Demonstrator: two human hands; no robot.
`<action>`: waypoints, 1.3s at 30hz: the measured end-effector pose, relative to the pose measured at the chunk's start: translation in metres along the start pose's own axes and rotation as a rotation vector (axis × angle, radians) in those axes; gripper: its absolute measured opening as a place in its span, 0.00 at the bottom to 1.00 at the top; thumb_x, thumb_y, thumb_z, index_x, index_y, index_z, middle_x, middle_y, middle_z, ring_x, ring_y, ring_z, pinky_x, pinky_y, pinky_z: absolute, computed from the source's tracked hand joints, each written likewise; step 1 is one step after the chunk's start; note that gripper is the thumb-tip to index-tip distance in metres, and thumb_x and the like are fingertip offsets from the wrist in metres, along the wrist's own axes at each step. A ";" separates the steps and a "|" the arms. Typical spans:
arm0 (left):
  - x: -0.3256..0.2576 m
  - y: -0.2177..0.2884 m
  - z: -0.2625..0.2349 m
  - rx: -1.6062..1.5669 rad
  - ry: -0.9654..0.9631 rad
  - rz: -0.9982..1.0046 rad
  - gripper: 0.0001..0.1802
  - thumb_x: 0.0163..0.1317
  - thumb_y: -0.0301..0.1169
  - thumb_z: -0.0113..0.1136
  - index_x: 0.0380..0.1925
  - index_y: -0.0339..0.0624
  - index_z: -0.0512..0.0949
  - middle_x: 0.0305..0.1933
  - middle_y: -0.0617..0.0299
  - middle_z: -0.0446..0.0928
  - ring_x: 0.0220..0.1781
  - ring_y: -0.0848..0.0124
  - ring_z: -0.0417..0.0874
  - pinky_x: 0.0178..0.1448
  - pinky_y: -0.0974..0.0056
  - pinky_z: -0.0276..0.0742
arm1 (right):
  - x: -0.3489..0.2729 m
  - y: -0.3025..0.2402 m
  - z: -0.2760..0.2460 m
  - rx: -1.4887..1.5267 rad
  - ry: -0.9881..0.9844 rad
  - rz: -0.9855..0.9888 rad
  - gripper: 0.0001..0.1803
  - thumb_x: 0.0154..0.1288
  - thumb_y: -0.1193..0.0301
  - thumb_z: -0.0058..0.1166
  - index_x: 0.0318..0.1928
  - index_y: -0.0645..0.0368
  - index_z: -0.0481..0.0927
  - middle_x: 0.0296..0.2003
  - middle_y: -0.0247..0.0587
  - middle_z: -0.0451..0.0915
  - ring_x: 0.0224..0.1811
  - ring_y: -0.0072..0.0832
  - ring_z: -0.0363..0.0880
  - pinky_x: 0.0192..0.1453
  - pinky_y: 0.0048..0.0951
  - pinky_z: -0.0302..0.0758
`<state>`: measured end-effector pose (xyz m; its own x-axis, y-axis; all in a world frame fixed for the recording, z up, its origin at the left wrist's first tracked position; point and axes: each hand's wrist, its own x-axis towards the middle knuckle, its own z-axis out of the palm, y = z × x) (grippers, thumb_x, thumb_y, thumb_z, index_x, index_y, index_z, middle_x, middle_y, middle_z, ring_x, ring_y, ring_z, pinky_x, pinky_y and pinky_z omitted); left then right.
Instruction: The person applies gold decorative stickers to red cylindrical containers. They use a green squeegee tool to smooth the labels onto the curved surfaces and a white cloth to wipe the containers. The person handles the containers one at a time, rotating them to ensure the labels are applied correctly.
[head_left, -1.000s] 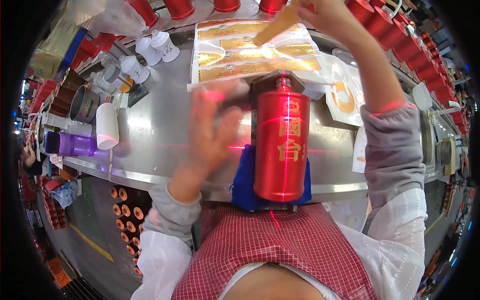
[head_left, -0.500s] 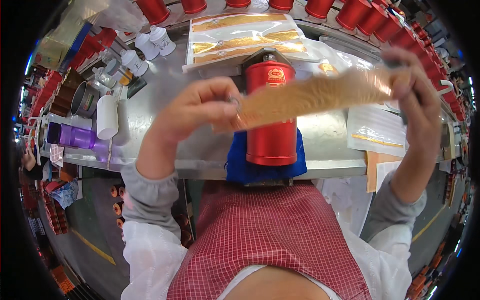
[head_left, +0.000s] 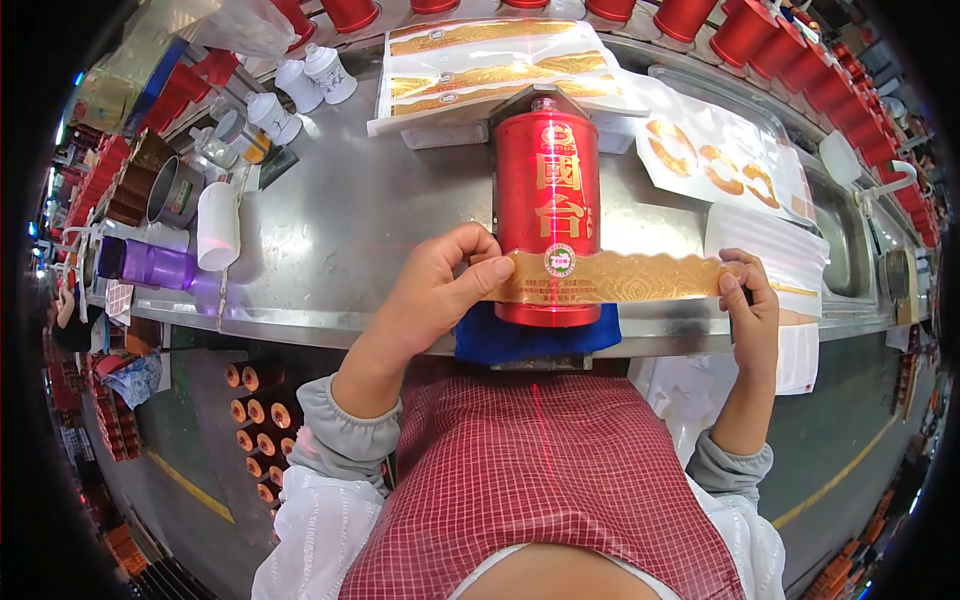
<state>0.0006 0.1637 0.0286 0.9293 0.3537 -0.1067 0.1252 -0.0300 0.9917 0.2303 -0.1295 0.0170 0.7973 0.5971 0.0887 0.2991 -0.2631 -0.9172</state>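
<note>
A red bottle (head_left: pixel 547 222) with gold lettering lies in front of me, its base toward me on a blue cloth (head_left: pixel 530 340). Across its lower part stretches a gold label strip (head_left: pixel 640 277) with a wavy upper edge and a round green-and-white emblem. My left hand (head_left: pixel 452 280) pinches the strip's left end between thumb and fingers, close beside the bottle. At the other end, my right hand (head_left: pixel 750 296) pinches it well out to the right of the bottle. Whether the strip touches the bottle's surface I cannot tell. A thin red light line runs along the bottle and down my apron.
Label sheets (head_left: pixel 500 68) lie behind the bottle, with a backing sheet of curved gold labels (head_left: pixel 715 160) to the right. On the left stand white bottles (head_left: pixel 272 118), a metal cup (head_left: pixel 177 192), a white roll (head_left: pixel 217 226) and a purple bottle (head_left: pixel 150 266). Red bottles (head_left: pixel 745 35) line the back.
Both hands have lowered the strip from a tilted, blurred position above the bottle to a level one across its lower part. The bottle's front lettering now shows.
</note>
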 end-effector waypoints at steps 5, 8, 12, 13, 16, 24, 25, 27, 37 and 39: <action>0.000 0.001 0.000 -0.001 -0.018 0.006 0.12 0.68 0.37 0.59 0.31 0.43 0.72 0.29 0.75 0.66 0.32 0.85 0.63 0.35 0.75 0.60 | 0.001 0.001 0.004 -0.079 -0.001 -0.022 0.09 0.67 0.69 0.57 0.34 0.63 0.79 0.48 0.44 0.76 0.56 0.32 0.72 0.61 0.31 0.65; 0.000 0.000 -0.001 0.000 -0.033 0.009 0.12 0.68 0.37 0.59 0.31 0.43 0.71 0.29 0.75 0.65 0.32 0.85 0.63 0.35 0.75 0.59 | 0.001 0.004 0.004 -0.105 -0.014 -0.046 0.09 0.67 0.69 0.57 0.35 0.63 0.79 0.48 0.45 0.76 0.56 0.33 0.72 0.61 0.32 0.66; 0.002 0.000 0.000 -0.045 -0.046 -0.012 0.12 0.68 0.38 0.59 0.30 0.44 0.71 0.28 0.76 0.64 0.32 0.84 0.62 0.35 0.75 0.59 | 0.001 0.006 0.004 -0.142 -0.034 -0.087 0.08 0.66 0.70 0.57 0.36 0.64 0.80 0.47 0.46 0.76 0.55 0.35 0.73 0.60 0.32 0.66; 0.002 0.001 0.000 -0.035 -0.050 -0.018 0.13 0.68 0.38 0.59 0.29 0.44 0.71 0.28 0.76 0.64 0.32 0.84 0.62 0.35 0.75 0.59 | 0.001 0.005 0.005 -0.164 -0.035 -0.102 0.08 0.66 0.70 0.57 0.36 0.64 0.79 0.47 0.46 0.76 0.55 0.35 0.73 0.60 0.32 0.66; 0.003 0.008 -0.002 -0.016 -0.060 -0.036 0.13 0.67 0.38 0.59 0.28 0.44 0.71 0.28 0.76 0.64 0.32 0.84 0.62 0.35 0.75 0.59 | 0.001 0.001 0.007 -0.220 -0.038 -0.133 0.08 0.66 0.70 0.57 0.36 0.64 0.79 0.46 0.47 0.76 0.55 0.36 0.73 0.59 0.32 0.67; 0.004 0.012 -0.005 0.000 -0.075 -0.077 0.14 0.67 0.38 0.61 0.28 0.43 0.71 0.28 0.75 0.65 0.32 0.84 0.63 0.35 0.75 0.60 | 0.001 0.003 0.009 -0.265 -0.037 -0.141 0.09 0.64 0.70 0.59 0.35 0.65 0.80 0.45 0.48 0.76 0.54 0.37 0.74 0.57 0.33 0.69; 0.004 0.011 -0.006 0.018 -0.072 -0.067 0.14 0.66 0.39 0.61 0.28 0.43 0.71 0.28 0.75 0.65 0.32 0.84 0.63 0.35 0.75 0.60 | 0.002 0.004 0.010 -0.268 -0.033 -0.140 0.09 0.64 0.70 0.59 0.35 0.65 0.80 0.45 0.48 0.76 0.54 0.38 0.74 0.57 0.33 0.69; 0.004 0.009 -0.006 0.050 -0.064 -0.052 0.14 0.66 0.39 0.61 0.29 0.43 0.71 0.29 0.75 0.66 0.33 0.84 0.63 0.35 0.75 0.61 | 0.002 0.004 0.012 -0.275 -0.031 -0.135 0.09 0.64 0.70 0.59 0.35 0.66 0.80 0.45 0.48 0.76 0.53 0.38 0.74 0.56 0.33 0.69; 0.005 0.006 -0.009 0.114 -0.086 -0.028 0.15 0.66 0.39 0.61 0.29 0.41 0.71 0.29 0.73 0.68 0.34 0.83 0.66 0.37 0.74 0.64 | 0.003 0.005 0.012 -0.310 -0.050 -0.144 0.09 0.63 0.70 0.60 0.35 0.65 0.80 0.47 0.49 0.76 0.52 0.38 0.75 0.55 0.32 0.70; 0.005 0.009 -0.008 0.107 -0.087 -0.025 0.15 0.66 0.39 0.61 0.29 0.41 0.71 0.29 0.74 0.68 0.34 0.83 0.65 0.36 0.74 0.64 | 0.003 0.005 0.012 -0.310 -0.052 -0.152 0.09 0.63 0.70 0.60 0.35 0.65 0.80 0.47 0.49 0.76 0.52 0.38 0.75 0.55 0.32 0.70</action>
<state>0.0031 0.1730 0.0374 0.9515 0.2732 -0.1416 0.1808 -0.1238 0.9757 0.2275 -0.1199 0.0075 0.7062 0.6826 0.1879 0.5635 -0.3813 -0.7329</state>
